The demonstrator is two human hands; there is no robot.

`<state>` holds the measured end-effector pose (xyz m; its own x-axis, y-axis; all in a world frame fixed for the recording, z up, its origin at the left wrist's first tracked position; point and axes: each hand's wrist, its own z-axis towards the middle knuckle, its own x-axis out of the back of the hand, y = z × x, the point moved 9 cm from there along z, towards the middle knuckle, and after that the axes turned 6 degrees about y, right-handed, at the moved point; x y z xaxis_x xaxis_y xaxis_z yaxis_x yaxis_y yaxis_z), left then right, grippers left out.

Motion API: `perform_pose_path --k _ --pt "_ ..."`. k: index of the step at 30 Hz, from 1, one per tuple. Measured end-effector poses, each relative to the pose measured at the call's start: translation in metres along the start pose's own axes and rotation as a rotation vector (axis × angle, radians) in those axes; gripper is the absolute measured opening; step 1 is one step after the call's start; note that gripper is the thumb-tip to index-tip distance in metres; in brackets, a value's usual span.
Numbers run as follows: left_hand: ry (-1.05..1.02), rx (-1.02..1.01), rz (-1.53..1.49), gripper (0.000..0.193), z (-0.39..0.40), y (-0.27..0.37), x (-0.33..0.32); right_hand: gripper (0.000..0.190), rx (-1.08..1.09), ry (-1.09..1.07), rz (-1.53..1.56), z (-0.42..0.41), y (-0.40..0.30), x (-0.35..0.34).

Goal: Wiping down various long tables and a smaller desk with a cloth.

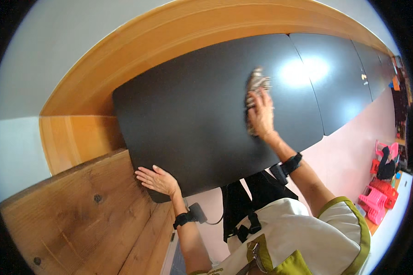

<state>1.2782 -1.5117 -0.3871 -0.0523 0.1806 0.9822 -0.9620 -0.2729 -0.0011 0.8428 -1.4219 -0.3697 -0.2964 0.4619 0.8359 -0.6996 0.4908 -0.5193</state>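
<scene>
A dark tabletop [192, 113] with rounded corners lies before me, against orange wood panelling. My right hand [262, 113] presses on a bunched, patterned brown-and-white cloth [258, 81] on the tabletop, right of its middle; hand and cloth are slightly blurred. At the table's near left corner, my left hand [158, 180] rests flat with its fingers spread, holding nothing. Black straps with small devices sit around both of my forearms.
More dark tables [334, 92] adjoin on the right, one with small objects on it. A wooden plank surface [79, 202] borders the left end. Pink and red plastic chairs [375, 202] stand at far right, with dark clothing near them.
</scene>
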Motion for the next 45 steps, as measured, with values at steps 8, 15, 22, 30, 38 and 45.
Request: perform_pose_path --k 8,15,22,30,38,45 --pt "0.033 -0.055 -0.011 0.057 -0.002 0.012 0.009 0.058 0.339 -0.262 0.163 -0.048 -0.216 -0.112" --pt "0.022 -0.091 0.005 0.058 -0.004 0.021 0.001 0.048 0.752 -0.354 0.073 -0.090 -0.336 -0.186" --pt "0.029 -0.050 0.032 0.057 -0.002 0.012 0.000 0.044 0.845 -0.412 0.350 -0.089 -0.339 -0.185" --pt "0.003 0.001 0.004 0.060 0.002 -0.005 0.000 0.044 0.599 -0.194 0.226 0.008 -0.201 -0.119" --pt "0.036 -0.009 0.012 0.058 0.001 -0.001 0.000 0.043 0.244 0.013 0.004 0.102 0.019 -0.008" --pt "0.003 0.004 0.018 0.061 0.004 -0.010 -0.006 0.041 0.022 0.191 -0.063 0.137 0.149 0.052"
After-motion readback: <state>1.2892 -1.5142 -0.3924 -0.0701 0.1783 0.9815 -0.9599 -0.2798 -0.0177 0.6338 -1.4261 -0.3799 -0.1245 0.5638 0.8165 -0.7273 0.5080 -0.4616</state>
